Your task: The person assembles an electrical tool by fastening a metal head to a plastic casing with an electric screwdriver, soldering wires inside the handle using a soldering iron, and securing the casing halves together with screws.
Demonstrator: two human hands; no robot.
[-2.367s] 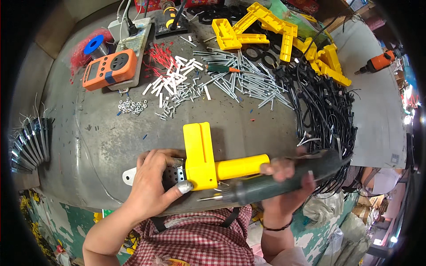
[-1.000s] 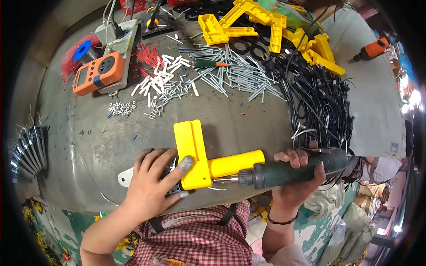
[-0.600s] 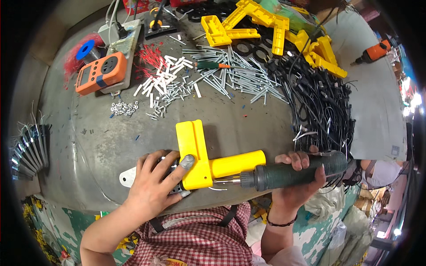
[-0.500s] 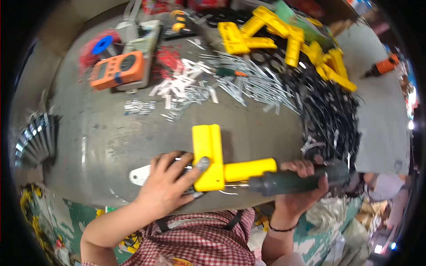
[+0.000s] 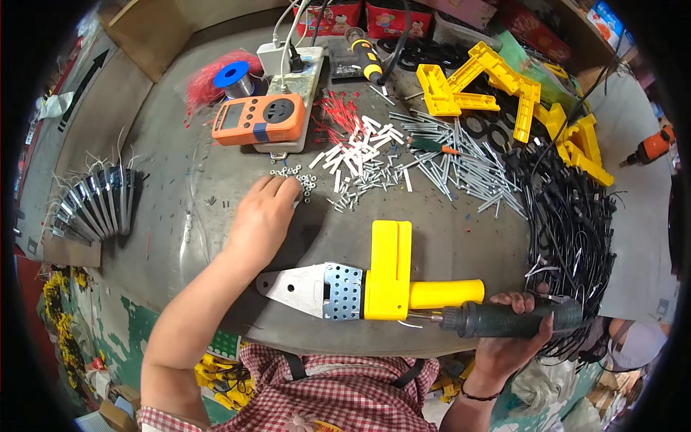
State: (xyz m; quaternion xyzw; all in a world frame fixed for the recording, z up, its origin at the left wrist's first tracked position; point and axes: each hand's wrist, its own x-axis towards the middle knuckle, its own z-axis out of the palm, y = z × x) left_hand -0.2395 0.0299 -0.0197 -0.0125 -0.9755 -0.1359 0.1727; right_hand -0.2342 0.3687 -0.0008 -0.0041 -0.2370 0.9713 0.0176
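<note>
My right hand (image 5: 520,317) grips a dark green power screwdriver (image 5: 497,318), lying level. Its metal bit points left and reaches the lower edge of a yellow plastic tool housing (image 5: 389,277). That housing has a yellow handle (image 5: 446,292), a perforated metal sleeve (image 5: 342,291) and a flat grey metal plate (image 5: 299,288) with holes, tapering to the left. Farther off, my left hand (image 5: 266,216) is at the near edge of a small pile of nuts (image 5: 306,186). Its fingers are bent together, and whatever they pinch is hidden.
Beyond lie short screws (image 5: 371,180), white sleeves (image 5: 353,153), long bolts (image 5: 471,169) and a small screwdriver (image 5: 430,145). An orange meter (image 5: 257,120) and solder spool (image 5: 234,78) stand far left. Black cords (image 5: 568,223) and yellow housings (image 5: 504,75) fill the right side.
My left hand has left the yellow housing and moved away from me to the nuts. My right hand still holds the power screwdriver at the housing. The whole view has shifted.
</note>
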